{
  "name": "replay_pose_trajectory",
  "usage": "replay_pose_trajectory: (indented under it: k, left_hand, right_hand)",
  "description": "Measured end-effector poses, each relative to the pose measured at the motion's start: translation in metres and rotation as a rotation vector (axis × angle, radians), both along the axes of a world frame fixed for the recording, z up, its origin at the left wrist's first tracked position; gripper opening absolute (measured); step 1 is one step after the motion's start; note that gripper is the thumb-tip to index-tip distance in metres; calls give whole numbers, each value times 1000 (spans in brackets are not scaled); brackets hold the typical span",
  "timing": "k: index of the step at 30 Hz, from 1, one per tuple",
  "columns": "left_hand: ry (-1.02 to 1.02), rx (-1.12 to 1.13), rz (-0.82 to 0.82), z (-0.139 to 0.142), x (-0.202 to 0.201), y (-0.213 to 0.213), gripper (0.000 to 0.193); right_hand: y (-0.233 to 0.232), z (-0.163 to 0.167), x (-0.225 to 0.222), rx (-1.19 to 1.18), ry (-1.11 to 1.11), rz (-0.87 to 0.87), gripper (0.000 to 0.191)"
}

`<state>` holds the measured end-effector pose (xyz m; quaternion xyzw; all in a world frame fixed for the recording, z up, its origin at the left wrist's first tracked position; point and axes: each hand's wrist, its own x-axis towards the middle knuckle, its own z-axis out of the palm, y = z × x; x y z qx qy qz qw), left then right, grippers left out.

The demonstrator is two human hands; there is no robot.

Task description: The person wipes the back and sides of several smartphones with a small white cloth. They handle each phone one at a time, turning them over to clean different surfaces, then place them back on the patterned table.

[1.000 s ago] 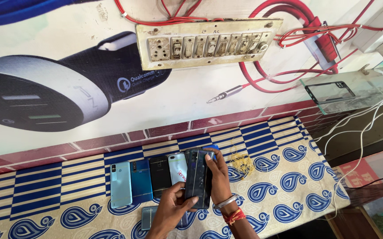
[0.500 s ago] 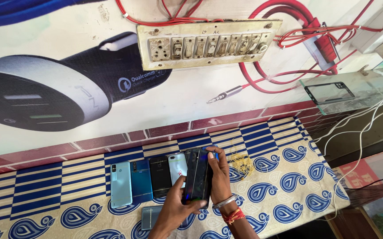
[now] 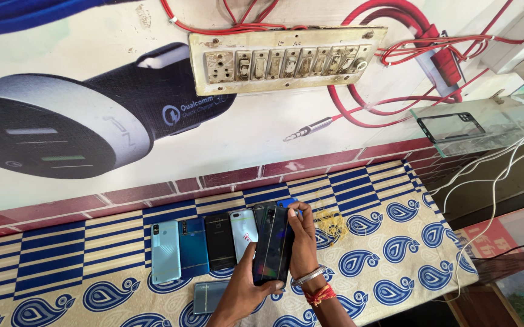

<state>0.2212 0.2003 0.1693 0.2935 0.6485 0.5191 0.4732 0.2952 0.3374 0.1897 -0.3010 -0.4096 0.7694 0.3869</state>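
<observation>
Head view, then: what do the two hands have?

— Both are on one dark phone, lifted a little above the surface and tilted so its glossy face turns up toward the eyes. The left hand cups it from below, fingers wrapped round the lower edge. The right hand closes on the right side, thumb at the top corner. Two hands steady it better than one, I'd judge.

— And the others?

— A row lies flat, side by side, just left of the held one: a light blue phone, a teal phone, a black phone and a white phone, backs up so each can be told apart at a glance. One more grey phone lies nearer, under the left wrist.

— Anything else nearby?

— A tangle of yellow wire sits just right of the right hand. A switch board with red cables hangs on the wall above.
</observation>
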Motion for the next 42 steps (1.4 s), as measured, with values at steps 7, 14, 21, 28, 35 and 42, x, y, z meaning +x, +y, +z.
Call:
replay_pose_trajectory:
  k: [7,14,21,28,35,42]
  left_hand:
    - [19,-5,-21,-13,2,-1,110]
    - [-125,-35,-64,-14,1,-2,113]
    - [-276,7,-71,2,3,-4,112]
    - [-257,7,-90,4,3,-5,113]
    - [-272,23,-98,-2,4,-5,105]
    - [-242,-46,-109,-8,4,-7,107]
  right_hand:
    - [1,-2,1,33,-7,-8,9]
    - [7,0,0,-4,-38,16,16]
    - [10,0,2,26,-46,69,22]
    - [12,-3,4,-34,-21,66,22]
    - [12,-4,6,-42,-47,65,23]
    - [10,-3,7,-17,-66,65,26]
